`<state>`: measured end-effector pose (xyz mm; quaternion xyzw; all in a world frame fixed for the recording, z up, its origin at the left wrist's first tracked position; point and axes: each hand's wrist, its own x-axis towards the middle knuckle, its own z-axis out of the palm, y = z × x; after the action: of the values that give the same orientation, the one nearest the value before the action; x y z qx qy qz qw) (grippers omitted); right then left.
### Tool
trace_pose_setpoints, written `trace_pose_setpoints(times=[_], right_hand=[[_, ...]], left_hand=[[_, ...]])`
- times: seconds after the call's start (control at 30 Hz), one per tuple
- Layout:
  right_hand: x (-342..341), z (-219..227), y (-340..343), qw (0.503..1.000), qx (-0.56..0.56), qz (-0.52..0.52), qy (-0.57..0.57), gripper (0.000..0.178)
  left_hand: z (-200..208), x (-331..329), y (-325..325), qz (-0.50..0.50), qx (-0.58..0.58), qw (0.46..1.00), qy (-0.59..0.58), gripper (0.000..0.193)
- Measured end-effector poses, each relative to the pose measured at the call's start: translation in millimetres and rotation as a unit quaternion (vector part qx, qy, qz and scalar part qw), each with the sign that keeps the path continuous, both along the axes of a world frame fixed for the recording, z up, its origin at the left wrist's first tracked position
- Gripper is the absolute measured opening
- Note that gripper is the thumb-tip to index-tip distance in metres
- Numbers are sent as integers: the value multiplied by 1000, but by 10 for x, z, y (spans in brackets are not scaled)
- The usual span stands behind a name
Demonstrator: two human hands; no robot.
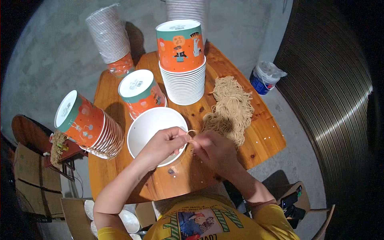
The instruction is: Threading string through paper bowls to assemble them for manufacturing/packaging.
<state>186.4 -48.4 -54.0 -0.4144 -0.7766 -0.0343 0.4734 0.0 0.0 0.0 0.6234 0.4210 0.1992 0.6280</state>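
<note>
Both hands meet above the right rim of an open white paper bucket (154, 120). My left hand (170, 142) pinches a thin beige cord (192, 131), which arches in a small loop above the fingertips. Against it, my right hand (216, 152) is closed on the same cord; its fingers are partly blurred. Just beyond the right hand lies a heap of loose beige cords (234, 106). Beside the bucket on the left stands an upturned stack of orange and green buckets (90, 126), with beige cords bunched along its lower rims.
Behind the open bucket stand an upturned orange bucket (142, 96) and a tall stack of buckets (184, 78). A plastic-wrapped stack (106, 34) is at the back left of the wooden table (264, 140). A blue pail (264, 78) sits on the floor to the right.
</note>
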Motion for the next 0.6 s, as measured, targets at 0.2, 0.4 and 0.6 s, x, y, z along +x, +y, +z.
trace_pose_setpoints(times=[0.2,0.4,0.6], right_hand=[[-57,97,-127,996,-85,-7,-17,22],[-194,50,-133,998,-41,28,-50,22],[-173,3,-127,999,-32,32,-7,17]], left_hand=[[36,14,8,-2,5,1000,15,19],[19,-9,28,20,-81,995,-50,13],[37,-54,21,24,-148,985,-89,16]])
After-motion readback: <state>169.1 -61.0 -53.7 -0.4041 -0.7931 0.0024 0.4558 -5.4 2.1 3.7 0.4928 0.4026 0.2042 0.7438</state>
